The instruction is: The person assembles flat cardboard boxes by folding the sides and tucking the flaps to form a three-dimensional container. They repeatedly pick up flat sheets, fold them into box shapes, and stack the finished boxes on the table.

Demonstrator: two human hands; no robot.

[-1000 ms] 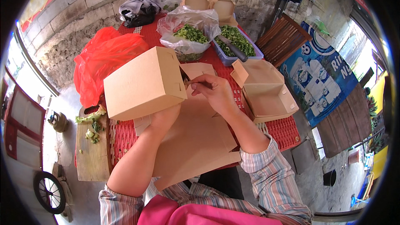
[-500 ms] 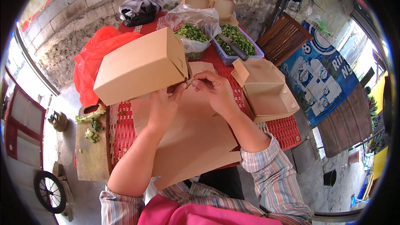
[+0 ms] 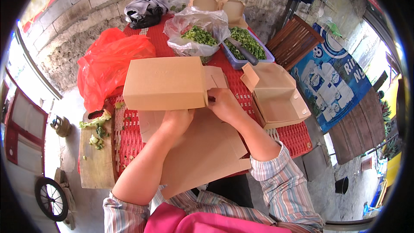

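Observation:
A brown cardboard food box [image 3: 166, 82] is held up over the table, its broad side facing up. My left hand [image 3: 177, 121] is under its near edge, fingers mostly hidden beneath the cardboard. At the box's right end, my right hand [image 3: 222, 103] grips the edge with bent fingers; the flap there is largely covered by them. Below both hands lie flat, unfolded cardboard sheets [image 3: 202, 151]. To the right stands a folded box [image 3: 278, 103] with its lid raised.
Chopped greens fill a plastic bag [image 3: 196, 34] and a blue tub [image 3: 246, 47] with a knife [image 3: 243, 51] across its rim. A red plastic bag [image 3: 108, 64] lies at left, near a wooden cutting board [image 3: 97, 164] with vegetable scraps. A wooden chair [image 3: 295, 41] stands at the far right.
The box has turned level and shifted to the right and nearer me. My left hand's fingers have gone under it, while my right hand has moved slightly right and down along its end.

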